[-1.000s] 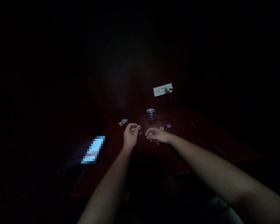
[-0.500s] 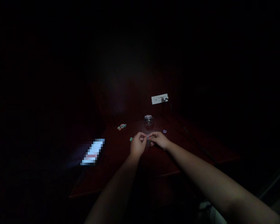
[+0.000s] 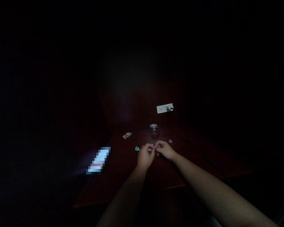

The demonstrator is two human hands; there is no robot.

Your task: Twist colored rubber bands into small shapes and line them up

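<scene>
Above the dark red table, my left hand (image 3: 146, 155) and my right hand (image 3: 165, 150) meet, both closed in fingertip pinches. Between their fingertips is a small pale hair tie (image 3: 155, 147), mostly covered by the fingers. Left of my left hand lie green hair ties (image 3: 137, 148). A purple hair tie (image 3: 170, 141) rests beyond my right hand, and a pinkish one (image 3: 157, 154) shows partly beneath it. Just behind the fingers, a bluish hair tie (image 3: 152, 144) is partly visible. Farther back sits a loose cluster of multicoloured hair ties (image 3: 127, 135).
A clear lidded jar (image 3: 154, 130) stands behind my hands. At the left lies a lit phone (image 3: 98, 160), its screen pixelated. The wall socket (image 3: 165, 108) holds a plug, whose dark cable (image 3: 198, 148) runs down the table's right side. Surroundings are very dark.
The whole view has shifted, so things appear lower and slightly to the right. My fingertips have come closer together over the hair tie, and more of the green hair ties shows.
</scene>
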